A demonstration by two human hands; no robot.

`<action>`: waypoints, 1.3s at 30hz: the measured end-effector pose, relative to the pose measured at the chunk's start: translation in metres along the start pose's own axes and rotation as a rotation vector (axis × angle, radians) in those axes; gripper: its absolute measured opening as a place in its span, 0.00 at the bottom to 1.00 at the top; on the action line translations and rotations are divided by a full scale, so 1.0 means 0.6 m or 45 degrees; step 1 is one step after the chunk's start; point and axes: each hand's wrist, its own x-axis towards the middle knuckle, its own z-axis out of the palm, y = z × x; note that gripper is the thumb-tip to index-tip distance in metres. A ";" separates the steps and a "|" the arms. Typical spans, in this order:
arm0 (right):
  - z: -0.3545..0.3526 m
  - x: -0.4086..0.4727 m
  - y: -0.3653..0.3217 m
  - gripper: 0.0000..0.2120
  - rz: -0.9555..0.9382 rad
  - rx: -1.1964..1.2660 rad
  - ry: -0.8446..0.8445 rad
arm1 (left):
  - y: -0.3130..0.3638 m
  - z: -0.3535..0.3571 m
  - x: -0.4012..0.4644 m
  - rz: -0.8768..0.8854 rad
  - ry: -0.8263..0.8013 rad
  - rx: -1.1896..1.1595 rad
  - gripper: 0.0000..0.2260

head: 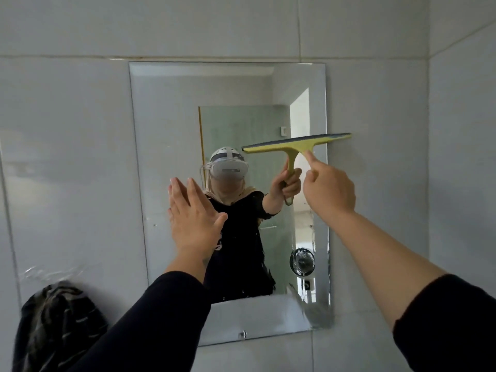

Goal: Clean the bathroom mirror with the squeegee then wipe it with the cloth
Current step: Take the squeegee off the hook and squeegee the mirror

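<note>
A frameless rectangular mirror (166,130) hangs on the grey tiled wall. My right hand (328,187) grips the handle of a yellow-green squeegee (298,143), index finger stretched up along it. Its blade lies almost level against the mirror's right side, about mid-height, and juts past the right edge. My left hand (190,213) is flat and open, fingers together, against the mirror's left part. A dark striped cloth (57,326) hangs on the wall at the lower left.
The mirror reflects a person in black with a headset, a glass shower screen, a doorway and a small fan. A clip (242,334) holds the mirror's bottom edge. A wall corner (428,157) runs down on the right.
</note>
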 end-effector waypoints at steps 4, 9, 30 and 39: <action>0.032 -0.039 -0.029 0.23 0.116 0.235 0.010 | -0.001 -0.003 0.001 0.002 -0.012 0.031 0.45; 0.079 -0.080 -0.075 0.22 0.206 0.534 0.037 | -0.010 -0.013 0.002 0.021 0.007 0.077 0.43; 0.174 -0.189 -0.233 0.23 -0.172 0.446 -0.155 | -0.119 -0.075 -0.018 -0.092 0.032 0.119 0.43; 0.164 -0.171 -0.190 0.24 -0.506 -0.113 -0.192 | -0.135 -0.090 -0.030 -0.092 -0.003 0.174 0.43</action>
